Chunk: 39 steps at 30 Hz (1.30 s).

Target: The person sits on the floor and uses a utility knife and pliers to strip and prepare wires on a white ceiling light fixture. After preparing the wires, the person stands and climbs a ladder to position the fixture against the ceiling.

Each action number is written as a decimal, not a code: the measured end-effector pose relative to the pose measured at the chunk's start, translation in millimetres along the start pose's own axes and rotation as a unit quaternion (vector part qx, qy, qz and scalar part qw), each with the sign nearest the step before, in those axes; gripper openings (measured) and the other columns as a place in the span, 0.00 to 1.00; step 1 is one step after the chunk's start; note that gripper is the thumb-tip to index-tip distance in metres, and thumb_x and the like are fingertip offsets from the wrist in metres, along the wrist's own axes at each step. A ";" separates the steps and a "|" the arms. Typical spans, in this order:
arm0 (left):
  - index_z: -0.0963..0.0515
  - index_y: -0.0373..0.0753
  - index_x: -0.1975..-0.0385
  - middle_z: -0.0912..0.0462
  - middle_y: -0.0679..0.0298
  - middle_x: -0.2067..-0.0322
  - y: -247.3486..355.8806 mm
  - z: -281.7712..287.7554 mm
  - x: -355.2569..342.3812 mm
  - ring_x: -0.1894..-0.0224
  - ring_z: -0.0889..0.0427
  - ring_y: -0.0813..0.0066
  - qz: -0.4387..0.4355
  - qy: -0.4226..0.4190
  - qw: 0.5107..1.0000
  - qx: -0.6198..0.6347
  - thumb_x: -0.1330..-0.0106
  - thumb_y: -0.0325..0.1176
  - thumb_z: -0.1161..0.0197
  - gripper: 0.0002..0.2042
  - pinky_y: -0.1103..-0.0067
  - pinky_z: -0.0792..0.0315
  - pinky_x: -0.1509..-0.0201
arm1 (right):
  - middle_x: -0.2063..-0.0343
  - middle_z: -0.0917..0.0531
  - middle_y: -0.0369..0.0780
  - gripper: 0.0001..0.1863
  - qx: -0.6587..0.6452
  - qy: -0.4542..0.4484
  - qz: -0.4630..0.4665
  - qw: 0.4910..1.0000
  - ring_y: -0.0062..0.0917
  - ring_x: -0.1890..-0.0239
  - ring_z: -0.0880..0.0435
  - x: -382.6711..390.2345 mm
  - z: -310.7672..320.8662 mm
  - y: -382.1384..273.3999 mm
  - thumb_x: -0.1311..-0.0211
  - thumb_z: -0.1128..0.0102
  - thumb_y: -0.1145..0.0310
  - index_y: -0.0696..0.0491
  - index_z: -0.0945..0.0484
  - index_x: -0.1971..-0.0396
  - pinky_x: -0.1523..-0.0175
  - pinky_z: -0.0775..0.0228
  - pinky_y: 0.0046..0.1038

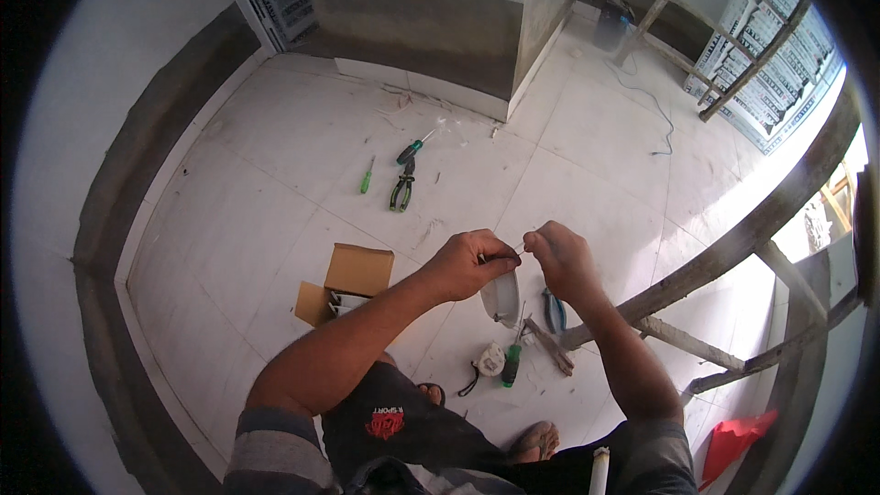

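In front of me, my left hand (472, 266) is closed in a pinch near a white, curved, shallow piece (501, 298) that looks like a light fitting and hangs just below its fingertips. My right hand (559, 258) is pinched shut close beside it. A thin wire (521, 249) spans the short gap between both sets of fingers. Below the hands on the floor lie blue-handled pliers (554, 312), a green screwdriver (511, 367), a white tape measure (490, 360) and a rough greyish strip (550, 348).
An open cardboard box (359, 270) with white pieces inside sits left of my forearm. Farther off lie green-and-black pliers (401, 192) and two screwdrivers (367, 176). A wooden ladder (724, 261) slants along the right. A red cloth (733, 447) lies at lower right; a dark bucket (611, 26) stands far back.
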<state>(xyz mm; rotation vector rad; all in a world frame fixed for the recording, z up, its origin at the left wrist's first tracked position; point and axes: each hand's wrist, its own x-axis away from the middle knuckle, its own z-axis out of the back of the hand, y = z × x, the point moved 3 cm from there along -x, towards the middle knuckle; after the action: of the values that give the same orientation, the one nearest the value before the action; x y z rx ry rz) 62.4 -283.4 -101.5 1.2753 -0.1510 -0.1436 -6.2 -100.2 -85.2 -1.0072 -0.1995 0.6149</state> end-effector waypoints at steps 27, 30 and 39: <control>0.21 0.29 0.52 0.17 0.43 0.52 -493.6 152.8 -215.9 0.48 0.19 0.47 0.325 0.296 0.872 -0.214 0.38 0.49 0.30 0.27 0.62 0.26 0.42 | 0.74 0.15 0.40 0.14 -0.027 -0.141 -0.367 0.919 0.23 0.71 0.16 19.3 -76.5 263.9 0.33 0.40 0.62 0.58 0.16 0.61 0.63 0.24 0.28; 0.27 0.29 0.43 0.19 0.43 0.48 -516.4 147.6 -240.8 0.43 0.20 0.47 0.339 0.283 0.868 -0.225 0.40 0.48 0.28 0.32 0.63 0.26 0.39 | 0.73 0.15 0.39 0.13 -0.030 -0.165 -0.396 0.903 0.21 0.71 0.17 29.3 -65.0 303.5 0.32 0.39 0.62 0.58 0.17 0.61 0.63 0.24 0.27; 0.21 0.29 0.53 0.18 0.40 0.52 -549.8 126.9 -271.5 0.47 0.18 0.43 0.334 0.178 0.852 -0.361 0.37 0.39 0.36 0.19 0.60 0.24 0.43 | 0.60 0.13 0.44 0.09 -0.351 -0.243 -0.147 0.892 0.33 0.57 0.14 -2.1 -54.3 190.6 0.32 0.36 0.70 0.57 0.16 0.57 0.51 0.23 0.35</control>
<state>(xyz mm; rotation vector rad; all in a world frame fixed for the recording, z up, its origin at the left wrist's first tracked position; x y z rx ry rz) -241.1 -507.6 -601.2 0.4234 -0.1884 0.5936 -58.8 -68.1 -273.5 -1.4630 -1.0605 0.5098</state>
